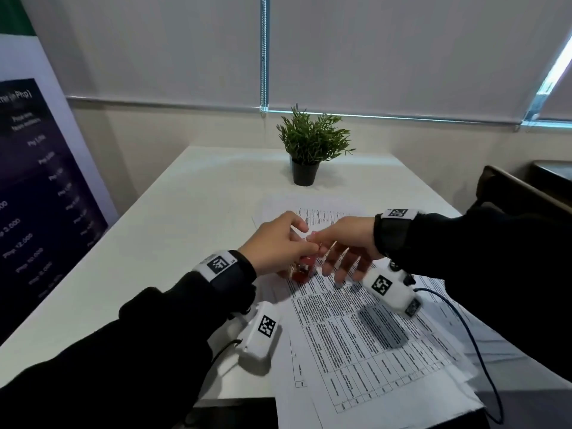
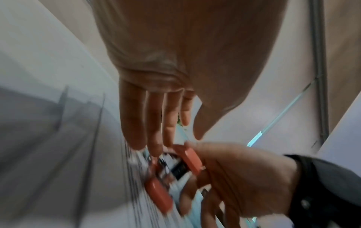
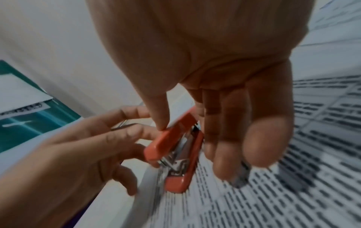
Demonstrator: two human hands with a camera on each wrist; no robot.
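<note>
The small red stapler (image 3: 175, 154) is open at the left edge of the printed sheets (image 1: 371, 335) on the white table (image 1: 185, 212), and its metal magazine shows. The right hand (image 3: 205, 54) pinches the lid between thumb and forefinger. The left hand (image 3: 68, 154) has its fingers against the stapler's side; I cannot tell whether it grasps. The stapler looks light, stiff and smooth, so it is better to hold the base by both sides, away from the sprung hinge.
</note>
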